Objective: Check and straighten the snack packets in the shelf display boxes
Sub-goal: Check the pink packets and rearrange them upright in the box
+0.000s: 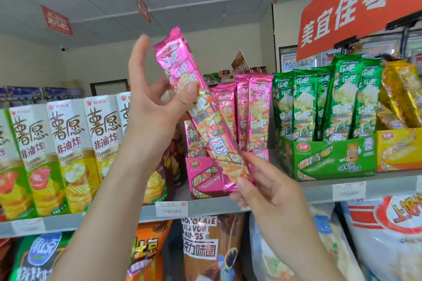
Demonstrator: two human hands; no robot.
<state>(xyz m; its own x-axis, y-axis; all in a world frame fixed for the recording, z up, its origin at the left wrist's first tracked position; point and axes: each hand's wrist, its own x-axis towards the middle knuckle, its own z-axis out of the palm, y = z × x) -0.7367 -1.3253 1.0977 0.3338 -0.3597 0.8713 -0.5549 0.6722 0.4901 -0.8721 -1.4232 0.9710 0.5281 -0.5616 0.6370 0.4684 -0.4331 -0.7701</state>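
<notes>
Now both hands hold one long pink packet [205,118] in the air in front of the shelf [217,206]. This pink packet is tilted, its upper end leaning to the left and its lower end pointing down to the right, and it is not inside any box. The left hand [155,102] takes it near the middle: the thumb presses on the front side and some fingers are behind it, while the first finger stands straight up and free, so the grip of this hand is on the packet. The right hand [265,187] pinches the lower sealed end between thumb and first finger, so its grip also holds the packet. Just behind the lower end the pink display box [203,175] stands on the shelf, with more pink packets [258,107] upright in its right part. To the right of it is a green display box [331,157] full of green packets [342,93], some a little tilted, and then a yellow box [397,148] whose yellow packets [399,93] lean to the left. On the left side of the shelf tall chip cartons [68,155] stand in a row. A price tag [171,209] is fixed on the shelf edge. Above the green packets an orange sign [356,7] hangs. On the lower shelf a brown bag [201,246] with the words chocolate flavor rings is visible.
</notes>
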